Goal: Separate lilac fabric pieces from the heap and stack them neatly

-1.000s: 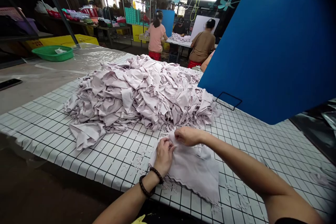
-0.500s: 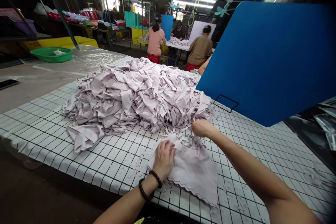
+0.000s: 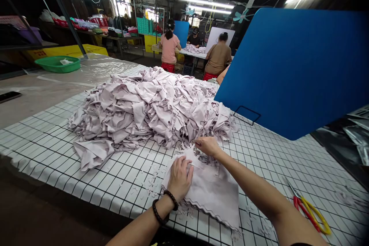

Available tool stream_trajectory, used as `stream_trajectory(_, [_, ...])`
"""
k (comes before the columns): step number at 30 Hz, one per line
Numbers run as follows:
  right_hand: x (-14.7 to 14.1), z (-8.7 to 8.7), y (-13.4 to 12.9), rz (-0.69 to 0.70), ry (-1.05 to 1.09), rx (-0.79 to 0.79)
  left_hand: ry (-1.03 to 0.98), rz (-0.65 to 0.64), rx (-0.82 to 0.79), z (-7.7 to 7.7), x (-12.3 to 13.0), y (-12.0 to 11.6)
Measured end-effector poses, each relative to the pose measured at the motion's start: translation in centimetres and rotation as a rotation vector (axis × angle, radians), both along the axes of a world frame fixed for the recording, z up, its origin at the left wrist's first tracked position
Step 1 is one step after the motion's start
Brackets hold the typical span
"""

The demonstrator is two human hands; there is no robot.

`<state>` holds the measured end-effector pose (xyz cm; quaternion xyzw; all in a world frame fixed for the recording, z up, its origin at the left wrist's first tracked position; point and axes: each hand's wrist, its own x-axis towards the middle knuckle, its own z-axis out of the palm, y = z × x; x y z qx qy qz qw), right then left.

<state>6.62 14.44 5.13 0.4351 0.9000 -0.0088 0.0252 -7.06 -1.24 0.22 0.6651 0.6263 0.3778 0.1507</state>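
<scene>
A pale lilac-grey fabric piece (image 3: 213, 194) with a wavy near edge lies flat on the table in front of me. My left hand (image 3: 180, 173) rests on its left part, fingers stretched out and pressing it down. At the far edge of the piece, my right hand (image 3: 206, 146) is closed in a pinch on a thin fabric strip (image 3: 190, 149); its fingertips partly hide the strip. Just beyond both hands rises a large heap of the same fabric (image 3: 155, 107). Scissors (image 3: 309, 209) with one red and one yellow handle lie right of my right forearm.
A grid-patterned cloth (image 3: 138, 184) covers the table, with small scraps (image 3: 151, 182) scattered on it. A blue board (image 3: 300, 73) stands at the right beside a black wire frame (image 3: 247, 115). A green basin (image 3: 57, 64) and a phone (image 3: 10, 96) are leftward. Several people sit behind.
My right hand has moved left along the far edge of the fabric piece. The scissors, out of sight before, now show at the right. My left hand stays in place.
</scene>
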Motion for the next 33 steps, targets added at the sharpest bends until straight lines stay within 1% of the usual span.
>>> stream_trajectory(3, [1.8,0.1,0.9,-0.07,0.047,0.065,0.004,0.004,-0.012,0.0,0.0,0.0])
stream_trajectory(7, [4.7,0.2,2.2,-0.244,0.1,0.145,-0.001,0.002,-0.02,-0.1,0.0,0.1])
stream_trajectory(12, [7.0,0.3,3.4,-0.401,0.218,0.158,0.009,0.008,-0.052,0.0,0.1,0.1])
stream_trajectory(14, [7.4,0.2,3.6,-0.476,0.348,0.095,0.012,0.01,-0.061,0.1,0.1,0.0])
stream_trajectory(15, [7.4,0.1,3.7,-0.508,0.449,0.042,0.014,0.009,-0.062,0.1,0.0,0.0])
stream_trajectory(18, [6.9,-0.4,3.9,-0.569,0.847,-0.188,0.023,0.004,-0.046,0.1,0.0,0.0])
stream_trajectory(20, [6.3,-0.7,3.9,-0.563,1.121,-0.342,0.029,0.005,-0.03,0.0,0.0,0.0])
stream_trajectory(22, [5.7,-0.8,3.9,-0.538,1.346,-0.452,0.033,0.006,-0.021,-0.1,0.0,0.0])
stream_trajectory(24, [5.2,-0.7,4.0,-0.515,1.501,-0.493,0.032,0.004,-0.026,-0.2,0.0,0.0])
stream_trajectory(25, [5.0,-0.6,3.9,-0.509,1.545,-0.492,0.032,0.003,-0.031,-0.3,-0.1,0.0])
stream_trajectory(27, [4.5,-0.1,3.8,-0.502,1.58,-0.455,0.027,0.002,-0.041,-0.3,-0.1,0.1])
stream_trajectory(29, [4.0,0.5,3.4,-0.478,1.551,-0.385,0.014,0.002,-0.042,-0.3,0.0,0.0])
stream_trajectory(31, [3.5,1.3,2.7,-0.433,1.442,-0.269,-0.013,-0.002,-0.039,-0.2,0.0,0.0])
stream_trajectory(33, [3.2,2.0,1.7,-0.348,1.217,-0.11,-0.062,-0.002,-0.038,0.0,0.0,-0.1])
